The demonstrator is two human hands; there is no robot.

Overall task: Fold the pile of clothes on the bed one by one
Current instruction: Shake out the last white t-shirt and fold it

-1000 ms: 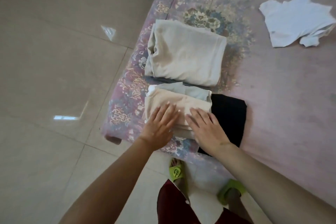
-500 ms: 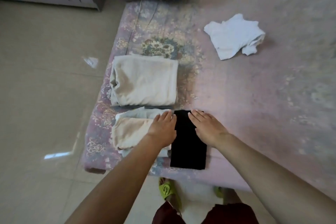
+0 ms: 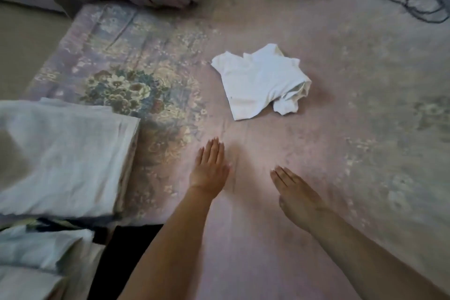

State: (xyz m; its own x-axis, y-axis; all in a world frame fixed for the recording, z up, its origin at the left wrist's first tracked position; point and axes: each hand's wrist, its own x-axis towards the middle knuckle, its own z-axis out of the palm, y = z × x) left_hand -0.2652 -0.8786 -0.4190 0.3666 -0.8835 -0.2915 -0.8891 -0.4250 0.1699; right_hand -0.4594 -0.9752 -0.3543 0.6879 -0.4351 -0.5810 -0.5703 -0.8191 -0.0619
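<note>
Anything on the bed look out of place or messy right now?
The white garment lies crumpled and unfolded mid-bed, apart from the folded clothes at the left edge. Both hands are open and empty.

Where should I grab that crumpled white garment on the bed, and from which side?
Judging by its pose, take the white garment at its flat near-left corner, coming from the near side where the left hand and right hand are. Its right end is bunched.
</note>
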